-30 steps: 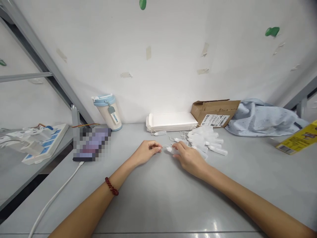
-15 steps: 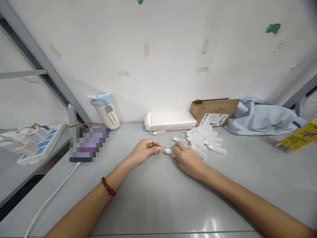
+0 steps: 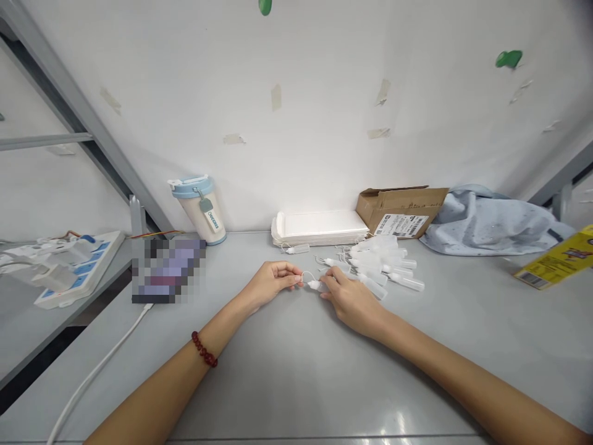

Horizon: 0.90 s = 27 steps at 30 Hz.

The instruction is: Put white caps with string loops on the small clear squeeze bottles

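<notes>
A small translucent plastic bottle [image 3: 314,285] with a white tip lies between my two hands, just above the grey table. My right hand [image 3: 348,298] is closed around its body, which the fingers mostly cover. From the tip, a thin white loop [image 3: 307,274] arcs over to my left hand [image 3: 277,283]. That hand is closed, with thumb and fingertips pinching the loop's far end. Several similar bottles [image 3: 375,262] lie in a loose heap just beyond my right hand. One more bottle [image 3: 297,249] rests apart, in front of a stack of white flat boxes [image 3: 319,230].
Along the wall stand a cream tumbler [image 3: 200,213], an open cardboard box [image 3: 402,207] and a bunched blue cloth [image 3: 495,219]. A yellow box [image 3: 556,259] is at the right. On the left are a blurred-out phone [image 3: 169,272], its white cable [image 3: 99,371] and a power strip [image 3: 86,272].
The whole view has shifted slightly. Both hands keep their grips on the bottle and its loop, with hardly any movement.
</notes>
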### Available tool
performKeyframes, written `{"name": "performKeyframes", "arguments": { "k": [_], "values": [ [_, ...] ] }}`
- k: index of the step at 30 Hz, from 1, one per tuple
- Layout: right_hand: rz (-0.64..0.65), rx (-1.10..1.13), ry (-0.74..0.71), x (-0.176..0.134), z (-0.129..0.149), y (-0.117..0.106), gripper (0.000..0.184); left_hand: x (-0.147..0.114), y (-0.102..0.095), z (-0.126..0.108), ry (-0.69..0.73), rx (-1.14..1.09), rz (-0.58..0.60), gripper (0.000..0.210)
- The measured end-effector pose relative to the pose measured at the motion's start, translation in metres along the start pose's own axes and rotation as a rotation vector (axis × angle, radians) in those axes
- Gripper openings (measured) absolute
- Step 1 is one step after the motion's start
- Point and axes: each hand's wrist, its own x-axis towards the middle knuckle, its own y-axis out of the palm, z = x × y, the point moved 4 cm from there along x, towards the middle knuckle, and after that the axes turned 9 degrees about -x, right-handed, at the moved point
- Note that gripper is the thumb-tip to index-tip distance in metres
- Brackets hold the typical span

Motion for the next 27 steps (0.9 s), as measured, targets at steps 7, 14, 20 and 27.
{"name": "performKeyframes", "arguments": {
  "k": [7, 14, 20, 27],
  "values": [
    [0.002, -0.003, 0.000, -0.0004, 0.0001, 0.0003, 0.018, -0.0004, 0.0001, -0.0010, -0.008, -0.009, -0.010, 0.022],
    [-0.011, -0.005, -0.007, -0.0010, 0.0010, -0.0004, 0.017, -0.0021, 0.0034, -0.0046, 0.020, 0.029, -0.082, 0.020],
    [-0.004, 0.015, -0.002, -0.0012, 0.0004, -0.0011, 0.018, -0.0023, 0.0045, -0.0049, 0.029, 0.053, -0.116, 0.017],
    [-0.003, 0.013, -0.006, -0.0005, 0.0014, -0.0003, 0.020, -0.0017, 0.0054, -0.0029, 0.062, 0.088, -0.113, 0.015]
  ]
}}
